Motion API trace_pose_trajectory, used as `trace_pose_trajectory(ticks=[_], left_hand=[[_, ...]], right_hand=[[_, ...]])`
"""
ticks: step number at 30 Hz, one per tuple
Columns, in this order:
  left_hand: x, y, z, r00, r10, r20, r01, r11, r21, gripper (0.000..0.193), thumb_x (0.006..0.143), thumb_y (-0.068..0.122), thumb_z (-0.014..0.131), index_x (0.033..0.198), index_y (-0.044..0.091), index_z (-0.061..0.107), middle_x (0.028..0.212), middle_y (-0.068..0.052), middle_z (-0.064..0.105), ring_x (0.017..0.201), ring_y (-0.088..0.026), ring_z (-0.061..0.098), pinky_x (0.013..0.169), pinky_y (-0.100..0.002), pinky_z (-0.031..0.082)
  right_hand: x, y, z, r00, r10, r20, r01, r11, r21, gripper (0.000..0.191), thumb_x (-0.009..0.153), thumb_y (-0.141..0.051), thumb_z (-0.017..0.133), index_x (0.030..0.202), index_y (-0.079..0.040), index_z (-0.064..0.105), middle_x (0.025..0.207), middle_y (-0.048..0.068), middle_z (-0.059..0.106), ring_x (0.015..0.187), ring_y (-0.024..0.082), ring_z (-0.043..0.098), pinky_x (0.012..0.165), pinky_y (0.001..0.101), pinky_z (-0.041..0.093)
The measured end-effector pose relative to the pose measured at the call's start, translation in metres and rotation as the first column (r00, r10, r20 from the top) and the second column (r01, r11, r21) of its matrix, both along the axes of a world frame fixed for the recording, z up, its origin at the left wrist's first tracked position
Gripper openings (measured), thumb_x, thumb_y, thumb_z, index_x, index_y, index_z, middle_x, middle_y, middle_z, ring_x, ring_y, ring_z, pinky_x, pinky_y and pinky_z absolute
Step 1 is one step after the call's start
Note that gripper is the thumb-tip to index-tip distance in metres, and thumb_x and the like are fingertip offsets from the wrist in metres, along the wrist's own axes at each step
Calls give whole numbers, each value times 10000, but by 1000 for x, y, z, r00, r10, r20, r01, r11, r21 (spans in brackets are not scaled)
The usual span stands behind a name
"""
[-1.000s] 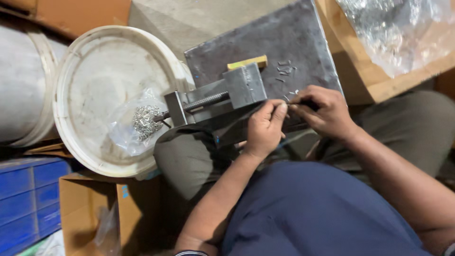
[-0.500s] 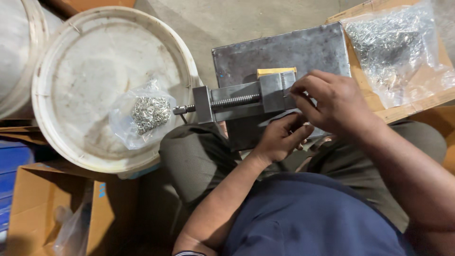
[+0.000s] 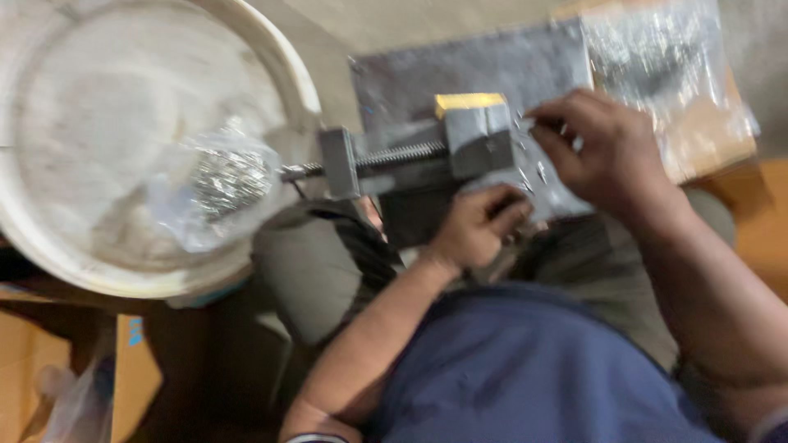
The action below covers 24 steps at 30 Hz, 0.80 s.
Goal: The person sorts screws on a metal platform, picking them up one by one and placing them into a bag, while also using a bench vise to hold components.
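Far left of the frame sits a big white bucket lid (image 3: 98, 148), and on its right part lies a clear plastic bag of small shiny metal pieces (image 3: 217, 184), untouched by either hand. Just right of it, at centre, a small grey bench vise (image 3: 427, 160) lies across the person's lap, its screw pointing toward the bag, with a yellow block at its top edge. It rests on a grey metal plate (image 3: 492, 70).

The left hand (image 3: 476, 230) is curled just below the vise, fingers bent in near its lower edge; I cannot tell through the blur whether it pinches anything. The right hand (image 3: 603, 152) reaches in from the right, fingertips drawn narrow at the vise's right face, where a few tiny bright parts lie on the plate; whether it grips one I cannot tell.

To my eye the work goes best with the lower hand steadying the vise while the other pinches lightly, as such small pieces slip easily.

At upper right lies another clear bag of metal bits (image 3: 657, 57) on a cardboard box (image 3: 714, 139).
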<state>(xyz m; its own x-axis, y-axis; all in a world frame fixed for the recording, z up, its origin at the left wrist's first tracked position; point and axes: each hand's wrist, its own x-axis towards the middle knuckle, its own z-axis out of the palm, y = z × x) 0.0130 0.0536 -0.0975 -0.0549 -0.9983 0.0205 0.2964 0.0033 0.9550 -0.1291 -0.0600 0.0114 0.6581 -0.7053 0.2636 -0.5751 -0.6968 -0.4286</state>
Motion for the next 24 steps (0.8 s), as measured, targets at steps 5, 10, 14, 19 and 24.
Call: trace_pose_trajectory(ticks=[5,10,14,19,24], left_hand=[[-1,6,5,960,67,272,-68,998,-6,219,997,215,708,912,13,711,644,23,592,643,-17,489,575,-245,443],[-5,0,9,960,51,276,-49,999,-13,221,1019,226,691,934,21,700,670,40,600,649,-10,484,576,-237,441],[-12,1,13,975,-17,223,-15,990,140,249,1013,260,678,917,33,704,642,42,598,563,-19,521,518,-220,439],[-16,2,12,978,3,209,-36,988,152,255,1011,275,677,934,34,704,692,46,625,589,-12,558,490,-210,469],[-20,1,16,964,0,265,-38,989,140,242,1008,269,684,951,35,704,660,39,601,539,-22,524,483,-216,441]], right_hand=[[-55,10,-48,980,-196,17,192,973,131,134,989,-121,757,1103,-51,755,984,124,719,840,268,709,729,352,546],[-79,21,-71,980,-186,63,176,974,141,144,980,-142,751,1107,-73,754,1007,99,720,885,277,710,789,359,557],[-85,9,-68,996,-83,-28,86,986,145,216,927,-222,769,1122,-128,771,984,84,704,855,301,698,741,398,554],[-84,2,-67,983,-74,-169,92,991,99,192,919,-305,776,1064,-181,789,966,62,704,834,315,692,710,422,540],[-84,3,-65,981,-97,-165,117,986,119,209,899,-306,785,1025,-141,769,999,63,707,858,323,695,724,432,538]])
